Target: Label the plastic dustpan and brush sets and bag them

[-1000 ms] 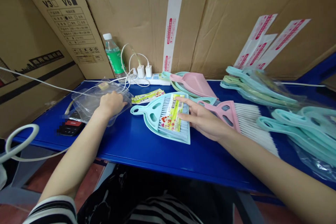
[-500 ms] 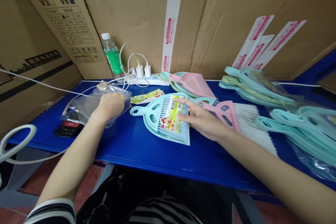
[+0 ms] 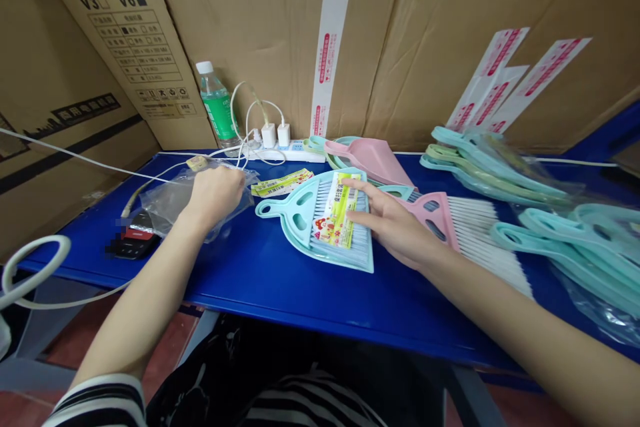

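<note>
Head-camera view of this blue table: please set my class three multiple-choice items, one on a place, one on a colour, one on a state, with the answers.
1. Where does the water bottle stand?
A beside the white power strip
B on the floor
C inside a dustpan

2. What colour is the dustpan under the right hand?
A pink
B mint green
C white

3. How does the clear plastic bag lie?
A hanging from the right hand
B wrapped around the dustpan
C on the blue table under the left hand

Answers:
1 A, the bottle stands next to the strip.
2 B, mint plastic surrounds the labelled brush.
3 C, the left hand rests on the bag.
</note>
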`<state>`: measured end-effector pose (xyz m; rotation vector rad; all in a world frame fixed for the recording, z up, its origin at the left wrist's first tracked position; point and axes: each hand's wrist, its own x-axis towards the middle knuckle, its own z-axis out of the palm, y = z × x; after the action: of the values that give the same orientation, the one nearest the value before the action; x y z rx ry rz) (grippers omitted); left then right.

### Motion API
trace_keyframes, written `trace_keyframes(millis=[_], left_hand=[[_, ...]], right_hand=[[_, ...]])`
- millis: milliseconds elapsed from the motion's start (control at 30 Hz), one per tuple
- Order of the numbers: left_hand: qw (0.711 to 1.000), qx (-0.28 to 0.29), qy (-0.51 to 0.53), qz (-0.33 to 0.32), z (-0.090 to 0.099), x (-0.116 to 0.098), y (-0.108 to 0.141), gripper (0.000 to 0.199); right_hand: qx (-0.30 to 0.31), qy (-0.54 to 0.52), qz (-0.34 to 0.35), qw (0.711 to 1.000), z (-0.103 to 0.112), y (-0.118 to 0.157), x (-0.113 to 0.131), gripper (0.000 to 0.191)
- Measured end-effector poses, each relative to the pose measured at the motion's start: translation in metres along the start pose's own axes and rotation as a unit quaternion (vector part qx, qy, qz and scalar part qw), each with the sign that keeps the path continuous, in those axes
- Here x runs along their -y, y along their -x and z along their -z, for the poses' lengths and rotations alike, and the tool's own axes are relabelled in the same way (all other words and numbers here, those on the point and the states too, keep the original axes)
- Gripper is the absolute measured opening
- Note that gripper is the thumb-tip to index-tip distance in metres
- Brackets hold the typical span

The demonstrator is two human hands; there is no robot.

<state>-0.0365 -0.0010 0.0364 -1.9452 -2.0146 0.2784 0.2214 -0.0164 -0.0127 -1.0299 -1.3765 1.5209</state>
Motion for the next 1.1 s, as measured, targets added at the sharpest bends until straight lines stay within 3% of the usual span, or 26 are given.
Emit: trace_keyframes(millis=[233, 500, 800, 967, 1100], left_hand=[[0.998, 0.012, 0.013, -0.057, 0.000, -0.007, 0.001, 0.031], [0.979, -0.045, 0.144, -0.139, -0.005, -0.006, 0.000, 0.020], [0.975, 0.052, 0.114, -0.186, -0.007, 0.001, 0.001, 0.019], [0.967, 0.032, 0.153, -0.201, -0.006, 0.001, 0.000, 0.026], [0.957, -0.013, 0.229, -0.177, -0.004, 0.001, -0.002, 0.028]], right_hand=[[-0.083, -0.021, 0.038, 0.996, 0.002, 0.000, 0.011, 0.058], [-0.134, -0.029, 0.046, 0.989, 0.002, 0.001, 0.019, 0.055], [-0.118, -0.026, 0.031, 0.992, 0.003, 0.001, 0.020, 0.062], [-0.114, -0.024, 0.026, 0.993, 0.003, 0.001, 0.019, 0.060], [-0.117, -0.027, 0.021, 0.993, 0.002, 0.002, 0.021, 0.058]])
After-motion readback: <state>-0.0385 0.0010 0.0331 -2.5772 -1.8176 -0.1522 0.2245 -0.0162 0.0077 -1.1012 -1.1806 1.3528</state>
